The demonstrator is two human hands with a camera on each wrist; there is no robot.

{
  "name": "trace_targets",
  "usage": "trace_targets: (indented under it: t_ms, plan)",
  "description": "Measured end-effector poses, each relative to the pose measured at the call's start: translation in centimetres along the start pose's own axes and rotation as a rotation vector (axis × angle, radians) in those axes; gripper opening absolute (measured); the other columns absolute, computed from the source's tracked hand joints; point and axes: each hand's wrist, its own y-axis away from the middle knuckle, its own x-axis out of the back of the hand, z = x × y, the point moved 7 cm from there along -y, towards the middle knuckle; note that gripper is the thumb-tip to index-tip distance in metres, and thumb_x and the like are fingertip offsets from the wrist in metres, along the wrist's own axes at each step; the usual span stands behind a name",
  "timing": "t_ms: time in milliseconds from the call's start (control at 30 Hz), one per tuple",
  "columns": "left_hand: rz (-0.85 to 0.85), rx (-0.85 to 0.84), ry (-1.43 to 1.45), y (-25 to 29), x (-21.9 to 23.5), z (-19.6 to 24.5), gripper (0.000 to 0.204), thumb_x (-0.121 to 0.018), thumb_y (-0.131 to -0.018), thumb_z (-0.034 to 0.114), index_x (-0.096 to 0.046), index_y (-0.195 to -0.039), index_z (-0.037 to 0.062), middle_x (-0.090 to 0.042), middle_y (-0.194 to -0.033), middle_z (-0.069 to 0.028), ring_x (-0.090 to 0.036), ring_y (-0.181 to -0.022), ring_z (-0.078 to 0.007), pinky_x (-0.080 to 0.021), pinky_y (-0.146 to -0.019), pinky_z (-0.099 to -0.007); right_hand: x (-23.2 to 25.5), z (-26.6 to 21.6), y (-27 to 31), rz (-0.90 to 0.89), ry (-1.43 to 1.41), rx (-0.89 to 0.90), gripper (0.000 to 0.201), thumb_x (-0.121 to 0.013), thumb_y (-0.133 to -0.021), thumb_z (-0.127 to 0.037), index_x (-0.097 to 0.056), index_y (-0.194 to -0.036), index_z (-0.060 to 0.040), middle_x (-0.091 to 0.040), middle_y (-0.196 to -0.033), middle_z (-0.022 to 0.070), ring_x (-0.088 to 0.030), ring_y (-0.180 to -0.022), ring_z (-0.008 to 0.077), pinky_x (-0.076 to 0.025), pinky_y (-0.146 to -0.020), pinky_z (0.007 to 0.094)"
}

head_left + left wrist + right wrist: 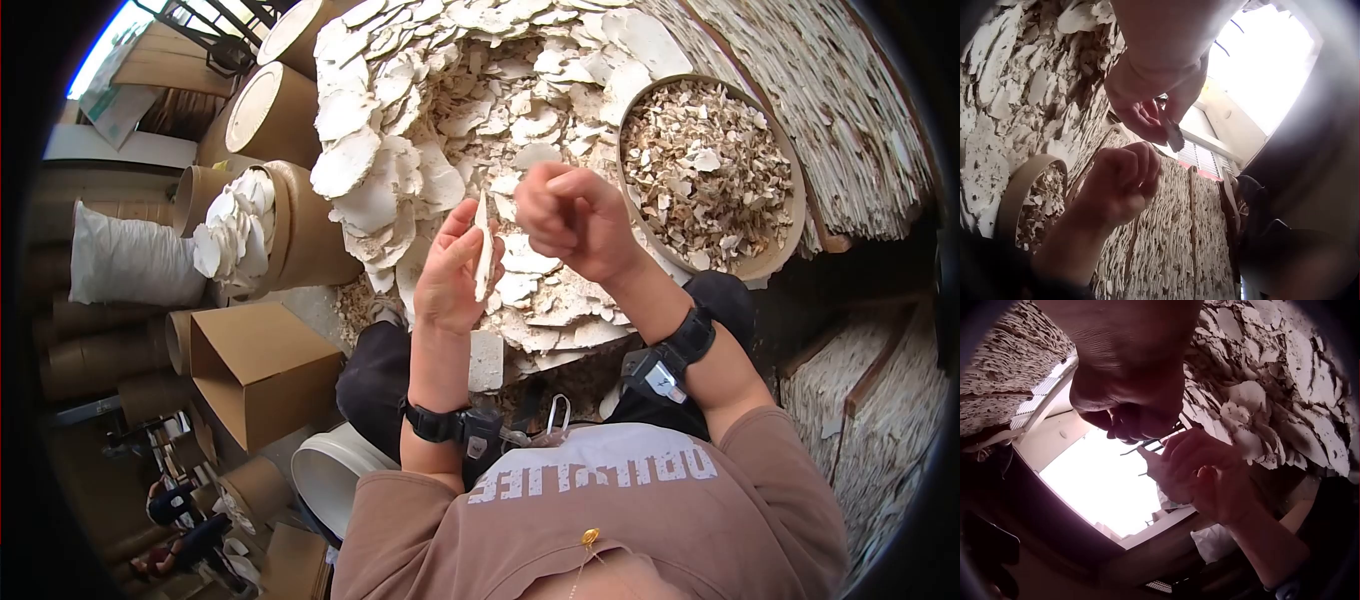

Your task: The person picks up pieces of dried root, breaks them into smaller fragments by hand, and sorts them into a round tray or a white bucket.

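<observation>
In the head view my left hand holds a thin, off-white flat piece upright, its edge towards the camera, between thumb and fingers. The left wrist view shows the rough end of this flat piece jutting from the fingers. Just right of it, raised over the heap, my right hand has its fingers curled in, and nothing shows in them. The left wrist view also has this right hand as a loose fist, apart from the piece. Below both hands lies a large heap of similar flat white pieces.
A round tray of small broken chips stands right of the heap. Tightly stacked white sheets fill the far right. On the left are brown drums, a white sack, an open cardboard box and a white bucket.
</observation>
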Motion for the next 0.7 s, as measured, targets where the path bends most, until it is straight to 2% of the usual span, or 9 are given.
trace_targets:
  t_ms: [100,167,300,433,500,533,600,633,700]
  plan:
    - [0.019,-0.061,-0.157,0.3,-1.1,1.2,0.033,-0.055,-0.077,0.001,-0.045,-0.109,0.0033,-0.059,-0.086,-0.0101,-0.060,-0.068,-0.0160,-0.050,-0.052,-0.0245,0.6,0.9,0.0,0.101,0.192,-0.093,0.015,-0.041,-0.075,-0.014,-0.050,-0.069,-0.0044,-0.046,-0.056,0.0020,-0.032,-0.041,0.0051,-0.023,-0.036,0.0184]
    - [0.103,-0.098,-0.310,0.5,-1.4,2.1,0.035,-0.057,-0.076,0.000,-0.045,-0.109,0.0023,-0.059,-0.086,-0.0108,-0.059,-0.069,-0.0148,-0.050,-0.053,-0.0242,1.5,0.9,0.0,0.198,0.499,-0.102,0.014,-0.042,-0.076,-0.016,-0.050,-0.074,-0.0046,-0.044,-0.054,0.0007,-0.032,-0.039,0.0046,-0.024,-0.035,0.0176]
    - [0.146,-0.186,-0.453,0.8,-1.5,2.8,0.036,-0.059,-0.074,-0.003,-0.046,-0.107,0.0005,-0.058,-0.086,-0.0096,-0.058,-0.072,-0.0128,-0.049,-0.057,-0.0221,0.7,-0.3,0.2,0.244,0.696,-0.054,0.026,-0.045,-0.084,-0.027,-0.050,-0.071,-0.0058,-0.043,-0.055,-0.0023,-0.031,-0.041,0.0027,-0.022,-0.036,0.0174]
    - [0.154,-0.207,-0.502,0.9,-0.9,2.8,0.037,-0.061,-0.073,-0.003,-0.047,-0.108,0.0011,-0.058,-0.086,-0.0077,-0.057,-0.071,-0.0113,-0.049,-0.057,-0.0204,0.2,-0.5,-0.3,0.108,0.958,0.093,0.030,-0.046,-0.088,-0.031,-0.050,-0.070,-0.0069,-0.042,-0.054,-0.0035,-0.030,-0.042,0.0018,-0.021,-0.035,0.0177]
    - [0.133,-0.093,-0.481,0.8,-0.9,1.8,0.039,-0.062,-0.074,-0.001,-0.047,-0.109,0.0021,-0.058,-0.085,-0.0057,-0.057,-0.071,-0.0105,-0.048,-0.055,-0.0198,0.2,0.1,0.0,0.152,0.605,-0.035,0.029,-0.045,-0.089,-0.026,-0.050,-0.068,-0.0062,-0.043,-0.054,-0.0025,-0.030,-0.041,0.0025,-0.023,-0.036,0.0171]
    - [0.074,-0.024,-0.462,0.6,-0.6,1.0,0.038,-0.060,-0.076,0.000,-0.046,-0.111,0.0033,-0.058,-0.085,-0.0052,-0.057,-0.071,-0.0114,-0.048,-0.053,-0.0208,0.3,0.2,0.0,0.153,0.603,-0.037,0.029,-0.045,-0.089,-0.026,-0.050,-0.068,-0.0062,-0.043,-0.054,-0.0025,-0.030,-0.041,0.0025,-0.023,-0.036,0.0171]
    - [0.065,-0.012,-0.355,0.3,0.1,0.3,0.037,-0.055,-0.079,0.002,-0.043,-0.114,0.0055,-0.057,-0.086,-0.0069,-0.058,-0.072,-0.0119,-0.049,-0.054,-0.0213,0.1,0.3,-0.1,0.085,0.122,-0.003,0.028,-0.045,-0.089,-0.025,-0.049,-0.067,-0.0074,-0.040,-0.053,-0.0026,-0.027,-0.039,0.0031,-0.023,-0.035,0.0165]
    - [0.048,-0.003,-0.249,0.2,0.0,0.1,0.035,-0.051,-0.082,0.004,-0.041,-0.116,0.0077,-0.057,-0.088,-0.0086,-0.058,-0.073,-0.0124,-0.050,-0.055,-0.0217,0.7,-0.1,-0.5,0.095,0.016,0.032,0.023,-0.045,-0.087,-0.020,-0.047,-0.067,-0.0077,-0.039,-0.054,-0.0021,-0.026,-0.038,0.0045,-0.023,-0.033,0.0170]
    - [0.209,-0.109,-0.146,0.6,0.5,1.5,0.033,-0.051,-0.083,0.004,-0.043,-0.114,0.0094,-0.056,-0.089,-0.0077,-0.058,-0.075,-0.0143,-0.051,-0.062,-0.0223,1.5,-0.2,-0.5,0.163,-0.051,-0.036,0.017,-0.045,-0.085,-0.015,-0.048,-0.071,-0.0064,-0.044,-0.056,-0.0007,-0.028,-0.038,0.0047,-0.023,-0.033,0.0170]
